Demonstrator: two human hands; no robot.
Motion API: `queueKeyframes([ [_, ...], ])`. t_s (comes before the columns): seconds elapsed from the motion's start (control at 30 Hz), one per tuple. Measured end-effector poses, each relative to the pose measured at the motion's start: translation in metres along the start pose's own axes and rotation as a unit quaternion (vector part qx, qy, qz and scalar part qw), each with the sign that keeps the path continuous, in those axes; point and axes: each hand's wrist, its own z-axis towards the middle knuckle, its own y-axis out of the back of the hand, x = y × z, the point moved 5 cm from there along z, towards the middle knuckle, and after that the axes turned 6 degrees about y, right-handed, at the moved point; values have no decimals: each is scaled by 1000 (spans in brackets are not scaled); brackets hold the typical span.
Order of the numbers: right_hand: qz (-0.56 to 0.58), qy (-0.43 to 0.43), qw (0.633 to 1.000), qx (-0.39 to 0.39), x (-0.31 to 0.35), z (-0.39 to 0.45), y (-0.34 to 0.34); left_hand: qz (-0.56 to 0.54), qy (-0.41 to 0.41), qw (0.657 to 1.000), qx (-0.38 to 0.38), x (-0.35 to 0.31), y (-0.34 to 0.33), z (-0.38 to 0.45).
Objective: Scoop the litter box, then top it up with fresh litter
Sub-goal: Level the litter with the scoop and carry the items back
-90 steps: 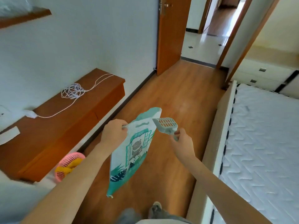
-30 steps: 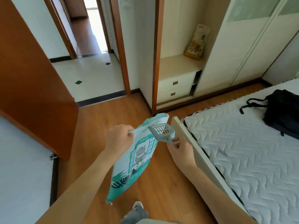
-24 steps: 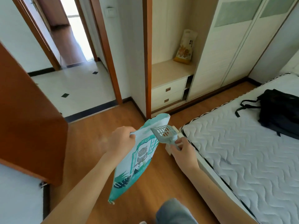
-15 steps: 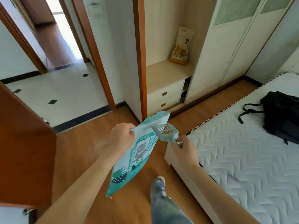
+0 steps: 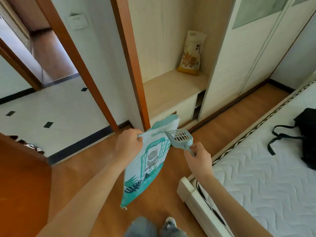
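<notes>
Beside the bed (image 5: pixel 256 177), over the wooden floor (image 5: pixel 85 168), the person carries both tools for the job. The left hand (image 5: pixel 129 145) has its grip clamped on the top edge of the teal litter bag (image 5: pixel 147 161), which hangs slack and tilted below the fist, its lower corner pointing toward the floor near the bed's foot corner. The right hand (image 5: pixel 199 159) has its grip pinched round the handle of the grey slotted scoop (image 5: pixel 180 138), whose head touches or overlaps the bag's upper edge on the side away from the bed. No litter box shows anywhere, so I judge this to be the carrying stage, with scooping not begun.

To carry well, the bag's mouth should stay uppermost and folded under the fingers; held by one edge like this, it could swing and spill if it is open, though I cannot tell whether it is sealed. Keeping the scoop clear of the bag would stop it snagging the top. A second, yellow bag (image 5: pixel 190 55) stands on the shelf (image 5: pixel 167 89) of the wardrobe (image 5: pixel 222 53) beyond the bed, and a black bag (image 5: pixel 306 135) lies on the mattress.
</notes>
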Motion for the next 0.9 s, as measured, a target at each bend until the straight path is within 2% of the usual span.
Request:
queueKeyframes([
  [0.4, -3, -61, 996, -67, 2, 165, -1, 6, -29, 999, -19, -54, -18, 185],
  [0.67, 1, -69, 991, -111, 24, 297, -16, -24, -58, 998, -13, -79, -23, 320],
  [0.9, 27, -58, 989, -133, 51, 400, -13, -54, -70, 995, -48, -112, -9, 414],
])
